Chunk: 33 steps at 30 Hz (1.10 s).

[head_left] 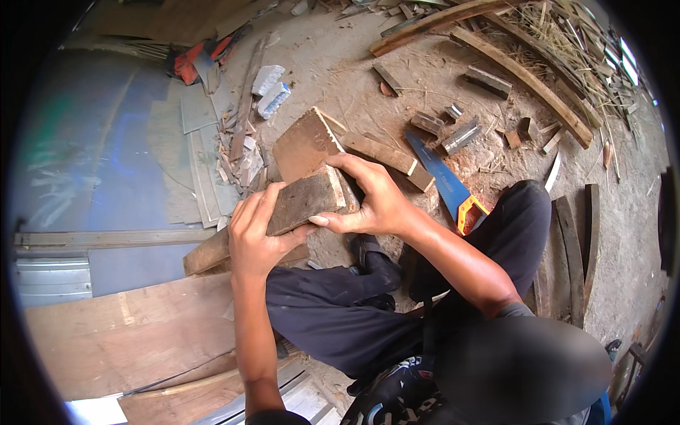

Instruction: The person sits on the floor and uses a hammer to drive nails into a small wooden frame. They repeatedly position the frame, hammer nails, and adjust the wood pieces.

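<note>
Between my two hands I hold a short, weathered wood block [304, 204], tilted, with a pale cut end at its right. My left hand [256, 225] grips its left end, with the thumb along the near edge. Wrapped round the right end is my right hand [374, 198], fingers on top and thumb below. Just beyond the block is a flat brown board piece [301, 145] with a ragged pale edge; whether it touches the block I cannot tell. Lengths of timber [379, 152] lie behind my right hand. A handsaw [443, 173] with blue blade and yellow handle rests on the ground.
Several wood offcuts [489, 81] and long curved beams [531, 85] lie at the far right. Two white foam-like pieces [273, 99] sit beyond the board. On the left are blue-grey sheets [106, 163] and wide planks [127, 326]. My bent legs [340, 304] are close below.
</note>
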Tool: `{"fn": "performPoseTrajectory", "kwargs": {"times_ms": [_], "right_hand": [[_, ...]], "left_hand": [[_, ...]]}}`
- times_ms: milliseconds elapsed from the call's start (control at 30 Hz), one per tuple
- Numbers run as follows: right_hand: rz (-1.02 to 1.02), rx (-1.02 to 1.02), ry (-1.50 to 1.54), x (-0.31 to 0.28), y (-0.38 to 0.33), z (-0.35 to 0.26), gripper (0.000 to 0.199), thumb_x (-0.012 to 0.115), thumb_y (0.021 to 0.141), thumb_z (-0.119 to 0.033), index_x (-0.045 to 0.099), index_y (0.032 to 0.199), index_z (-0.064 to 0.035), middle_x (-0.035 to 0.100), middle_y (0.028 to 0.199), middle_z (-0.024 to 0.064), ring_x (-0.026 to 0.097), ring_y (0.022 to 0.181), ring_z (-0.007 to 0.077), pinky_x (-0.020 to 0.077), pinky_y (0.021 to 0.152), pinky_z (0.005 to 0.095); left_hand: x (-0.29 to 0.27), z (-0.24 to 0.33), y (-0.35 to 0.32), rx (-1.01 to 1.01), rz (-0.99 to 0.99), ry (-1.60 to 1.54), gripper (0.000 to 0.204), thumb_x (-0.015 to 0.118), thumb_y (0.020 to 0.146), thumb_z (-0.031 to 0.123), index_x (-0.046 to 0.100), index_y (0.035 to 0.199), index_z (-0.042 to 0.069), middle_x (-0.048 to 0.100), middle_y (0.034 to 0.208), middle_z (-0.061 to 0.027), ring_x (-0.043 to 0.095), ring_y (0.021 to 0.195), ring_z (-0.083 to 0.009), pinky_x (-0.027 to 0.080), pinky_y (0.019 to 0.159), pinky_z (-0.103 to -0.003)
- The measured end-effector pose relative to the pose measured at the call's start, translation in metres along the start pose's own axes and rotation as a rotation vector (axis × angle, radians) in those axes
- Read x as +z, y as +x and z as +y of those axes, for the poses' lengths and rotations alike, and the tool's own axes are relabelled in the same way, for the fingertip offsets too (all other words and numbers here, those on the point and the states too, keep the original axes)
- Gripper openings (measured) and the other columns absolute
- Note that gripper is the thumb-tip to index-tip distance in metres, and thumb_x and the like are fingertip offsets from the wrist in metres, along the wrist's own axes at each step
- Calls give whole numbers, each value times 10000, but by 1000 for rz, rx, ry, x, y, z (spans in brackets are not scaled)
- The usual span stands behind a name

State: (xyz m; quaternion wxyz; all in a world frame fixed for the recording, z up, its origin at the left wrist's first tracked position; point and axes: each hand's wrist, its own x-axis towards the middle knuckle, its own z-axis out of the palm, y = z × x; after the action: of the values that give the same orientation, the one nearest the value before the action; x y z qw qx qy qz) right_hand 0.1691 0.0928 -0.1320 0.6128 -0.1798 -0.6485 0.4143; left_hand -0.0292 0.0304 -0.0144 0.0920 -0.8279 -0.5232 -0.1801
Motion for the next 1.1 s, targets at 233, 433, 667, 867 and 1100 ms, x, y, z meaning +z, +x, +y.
{"fn": "performPoseTrajectory", "kwargs": {"times_ms": [233,433,667,867,1100], "right_hand": [[16,58,-2,7,18,16,891,1012,610,-437,602,1247,31,697,1129,132,681,1055,204,542,937,358],[80,48,140,7,29,41,927,710,854,-730,561,1325,54,694,1158,187,676,1100,259,527,965,379],[112,74,-44,14,-1,44,885,789,846,-605,512,1364,57,695,1162,208,679,1099,258,532,941,397],[84,69,-114,24,8,32,718,858,822,-374,548,1315,46,702,1096,201,699,1044,261,541,912,389],[-56,67,-33,33,9,50,751,857,836,-424,554,1358,23,686,1237,177,641,1173,233,497,1019,407]], "left_hand": [[4,-13,14,-20,35,-15,688,935,656,389,698,1190,26,723,967,-126,712,850,-319,561,767,-428],[10,-22,30,-159,43,-109,700,948,658,439,731,1186,34,755,1034,-150,745,955,-310,580,821,-403],[9,-18,27,-192,71,-112,744,958,617,494,757,1159,25,766,1109,-165,746,1016,-329,584,875,-412],[1,-27,17,-163,109,-111,738,967,619,443,753,1181,15,766,1084,-174,753,967,-323,589,854,-407],[0,-20,15,-193,124,-90,763,966,604,481,759,1163,6,767,1047,-168,756,929,-320,593,818,-406]]}}
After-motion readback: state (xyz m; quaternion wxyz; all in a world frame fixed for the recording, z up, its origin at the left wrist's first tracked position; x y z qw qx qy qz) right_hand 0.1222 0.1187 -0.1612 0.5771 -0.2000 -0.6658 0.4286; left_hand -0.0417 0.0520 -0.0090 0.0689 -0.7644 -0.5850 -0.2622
